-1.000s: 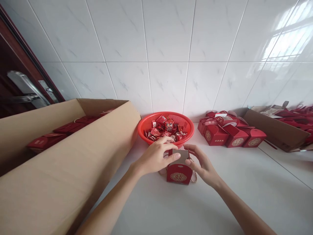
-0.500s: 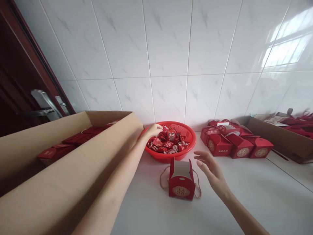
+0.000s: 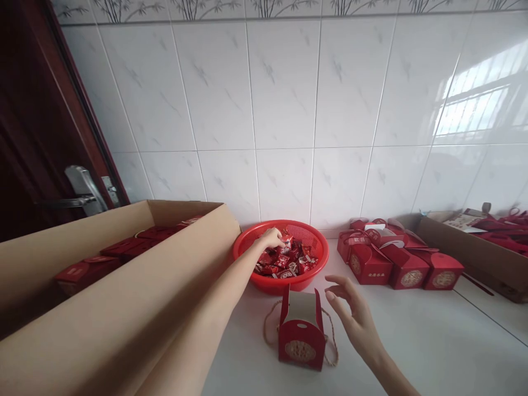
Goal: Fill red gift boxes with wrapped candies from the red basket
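Observation:
My left hand (image 3: 270, 241) reaches into a red plastic basket (image 3: 324, 258) of wrapped candies (image 3: 284, 264). Its fingers are closed on a red wrapped candy (image 3: 287, 241) at the top of the pile. In front of the basket stands a small red gift box (image 3: 302, 344) with its top flaps up and a pale inside showing. A twisted cord handle (image 3: 268, 324) loops out at its sides. To the right of this box, my right hand (image 3: 350, 308) hovers with curved fingers apart, holding nothing and not touching the box.
At left, a long cardboard carton (image 3: 214, 231) holds several red boxes. Closed red gift boxes (image 3: 408, 269) are grouped at right, beside another carton (image 3: 495, 272) with red ribbons and papers. A tiled wall (image 3: 284, 99) backs the white table (image 3: 412, 335); a door handle (image 3: 84, 190) shows at far left.
My left hand has moved a little right and deeper into the candies, and its fingers have closed on one. My view has tilted up, so everything sits lower. My right hand stays beside the box.

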A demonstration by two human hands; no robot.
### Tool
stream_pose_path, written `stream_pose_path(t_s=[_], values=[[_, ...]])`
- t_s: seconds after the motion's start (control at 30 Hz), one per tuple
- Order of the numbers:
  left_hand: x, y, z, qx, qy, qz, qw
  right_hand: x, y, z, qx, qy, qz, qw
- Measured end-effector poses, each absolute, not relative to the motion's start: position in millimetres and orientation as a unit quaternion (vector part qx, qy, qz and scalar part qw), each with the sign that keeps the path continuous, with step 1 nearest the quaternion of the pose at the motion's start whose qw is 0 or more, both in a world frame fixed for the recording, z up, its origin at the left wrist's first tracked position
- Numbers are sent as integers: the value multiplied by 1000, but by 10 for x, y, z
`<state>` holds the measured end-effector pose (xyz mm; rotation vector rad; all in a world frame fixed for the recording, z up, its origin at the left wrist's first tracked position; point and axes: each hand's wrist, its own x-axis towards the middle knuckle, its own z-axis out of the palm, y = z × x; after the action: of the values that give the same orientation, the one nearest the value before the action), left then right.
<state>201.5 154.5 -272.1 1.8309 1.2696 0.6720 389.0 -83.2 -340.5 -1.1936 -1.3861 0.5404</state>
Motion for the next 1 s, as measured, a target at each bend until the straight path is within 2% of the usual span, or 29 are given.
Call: stream_pose_path(t_s=[0.3,0.4,0.57,0.67,0.73,0.8,0.83,0.87,1.0], values=[[1926,1099,-2243,703,325,351,527,3924,-836,-3333,-473,-543,278,635],[2073,775,-2101,755,232,283,544,3965,-839,-3299,-420,-521,340,661],[2373,290,-2035,877,153,148,431,3978,-874,-3262,-356,-519,424,651],[2413,375,-2088,872,128,122,457,3957,-890,-3250,-372,-496,449,643],[2332,636,-2147,859,173,175,449,3954,-886,-3243,-378,-472,455,654],[2175,970,-2232,865,301,223,335,3961,-873,-3237,-381,-441,457,672],[2081,1129,-2285,868,381,192,254,3966,-865,-3236,-382,-425,459,680],[1989,1268,-2344,864,421,163,225,3971,-858,-3236,-384,-412,461,686],[1758,1563,-2596,853,487,67,176,3973,-851,-3234,-390,-379,471,695]])
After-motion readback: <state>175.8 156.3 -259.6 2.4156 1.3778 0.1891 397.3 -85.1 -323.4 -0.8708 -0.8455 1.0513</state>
